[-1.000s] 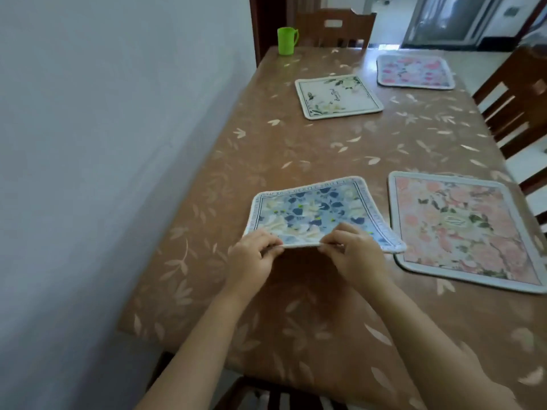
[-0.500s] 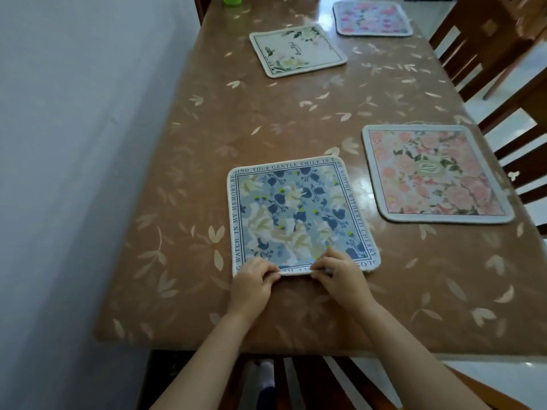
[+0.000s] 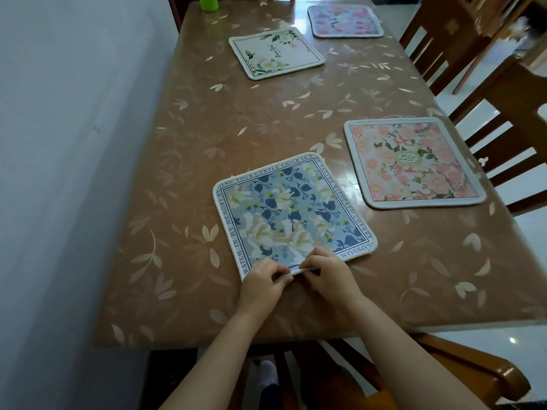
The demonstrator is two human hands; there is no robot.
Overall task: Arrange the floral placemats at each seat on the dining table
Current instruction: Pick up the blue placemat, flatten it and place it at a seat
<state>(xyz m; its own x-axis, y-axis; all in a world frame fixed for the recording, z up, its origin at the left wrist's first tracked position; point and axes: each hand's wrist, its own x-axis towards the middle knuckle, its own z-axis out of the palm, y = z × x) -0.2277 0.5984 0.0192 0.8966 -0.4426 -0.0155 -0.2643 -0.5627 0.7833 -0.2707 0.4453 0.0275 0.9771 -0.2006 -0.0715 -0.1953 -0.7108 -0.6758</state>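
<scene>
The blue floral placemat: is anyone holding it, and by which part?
Yes: left hand and right hand pinch the rectangular blue floral placemat at its near edge.

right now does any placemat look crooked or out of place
The blue placemat sits skewed to the table edge, its near edge pinched up by the left hand and right hand. The white placemat is also turned.

Table cover (image 3: 266, 128): smooth, glossy, plastic-looking sheet with pale glare on it. Blue placemat (image 3: 293, 214) and pink placemat (image 3: 411, 164): matt cloth, pale bound edges. Chair (image 3: 444, 22): varnished wood, slight sheen. Green cup (image 3: 208, 2): plastic. Wall (image 3: 74, 143): matt, painted.
</scene>
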